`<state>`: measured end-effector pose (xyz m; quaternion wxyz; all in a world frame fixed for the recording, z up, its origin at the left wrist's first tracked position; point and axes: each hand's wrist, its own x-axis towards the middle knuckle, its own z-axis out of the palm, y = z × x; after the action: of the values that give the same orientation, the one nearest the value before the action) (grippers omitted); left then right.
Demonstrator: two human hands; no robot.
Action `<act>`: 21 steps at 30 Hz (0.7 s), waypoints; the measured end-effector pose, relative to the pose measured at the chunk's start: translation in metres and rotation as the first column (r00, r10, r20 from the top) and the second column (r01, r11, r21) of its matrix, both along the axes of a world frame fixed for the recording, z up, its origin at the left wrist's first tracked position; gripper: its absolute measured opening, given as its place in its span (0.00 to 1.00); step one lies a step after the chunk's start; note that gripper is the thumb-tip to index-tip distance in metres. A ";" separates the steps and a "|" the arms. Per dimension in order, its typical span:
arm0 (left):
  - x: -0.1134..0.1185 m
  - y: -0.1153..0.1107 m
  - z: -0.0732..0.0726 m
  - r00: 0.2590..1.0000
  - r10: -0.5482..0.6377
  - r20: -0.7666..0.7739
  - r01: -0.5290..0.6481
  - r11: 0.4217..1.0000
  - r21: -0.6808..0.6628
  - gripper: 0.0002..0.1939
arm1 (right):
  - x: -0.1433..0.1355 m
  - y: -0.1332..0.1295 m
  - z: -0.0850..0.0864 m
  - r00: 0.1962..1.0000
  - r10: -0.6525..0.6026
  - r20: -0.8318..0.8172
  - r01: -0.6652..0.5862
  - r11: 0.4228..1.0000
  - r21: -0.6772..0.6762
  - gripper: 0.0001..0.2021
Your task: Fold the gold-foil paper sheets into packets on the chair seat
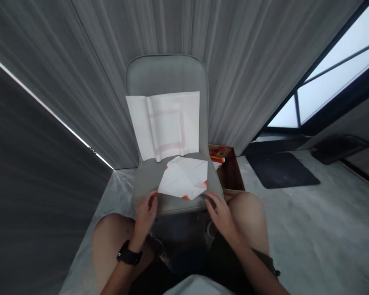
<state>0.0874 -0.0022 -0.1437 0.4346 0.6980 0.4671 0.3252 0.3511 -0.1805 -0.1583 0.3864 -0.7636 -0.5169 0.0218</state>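
Observation:
A sheet of white paper folded into a many-sided flat shape [184,176], with small orange-red patches along its edges, lies on the grey chair seat [147,176]. My left hand [146,209] is at its left corner; the fingertips reach that corner, with thumb and forefinger apart. Whether they press on the paper I cannot tell. Just past the lower right edge, my right hand [220,212] hovers by the seat's front, fingers spread and holding nothing. Behind the folded piece, a larger creased white sheet [172,123] with a faint reddish square leans against the backrest [166,73].
Right of the chair, an open cardboard box [233,168] on the floor holds red and white papers [217,160]. A dark mat [281,170] lies farther right, below a window [320,78]. Grey curtains [242,53] hang behind the chair. My knees flank the seat.

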 end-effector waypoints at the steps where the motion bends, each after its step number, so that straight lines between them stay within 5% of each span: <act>1: -0.003 0.014 -0.007 0.998 0.029 -0.053 -0.022 0.992 0.125 0.20 | -0.004 0.004 -0.007 0.998 0.006 0.070 -0.005 1.000 -0.012 0.21; 5: 0.006 0.030 -0.024 0.977 0.120 -0.179 -0.036 0.910 0.413 0.21 | -0.011 0.029 -0.025 0.949 0.083 0.304 -0.052 0.993 -0.108 0.33; 11: 0.007 0.025 -0.032 0.964 0.188 -0.186 -0.089 0.892 0.444 0.20 | -0.007 0.031 -0.047 0.886 0.172 0.431 -0.088 0.974 -0.208 0.35; 16: -0.007 0.060 -0.022 0.984 0.024 -0.175 0.047 0.919 0.391 0.19 | 0.012 0.023 -0.045 0.845 0.322 0.427 -0.219 0.936 -0.275 0.38; 21: 0.022 0.106 -0.012 0.957 -0.213 -0.197 0.268 0.908 0.323 0.20 | 0.036 0.019 -0.028 0.814 0.456 0.360 -0.353 0.880 -0.318 0.35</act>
<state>0.1097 0.1040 -0.1559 0.3036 0.8392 0.3457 0.2898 0.3876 -0.1616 -0.1864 0.1573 -0.6616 -0.7332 -0.0012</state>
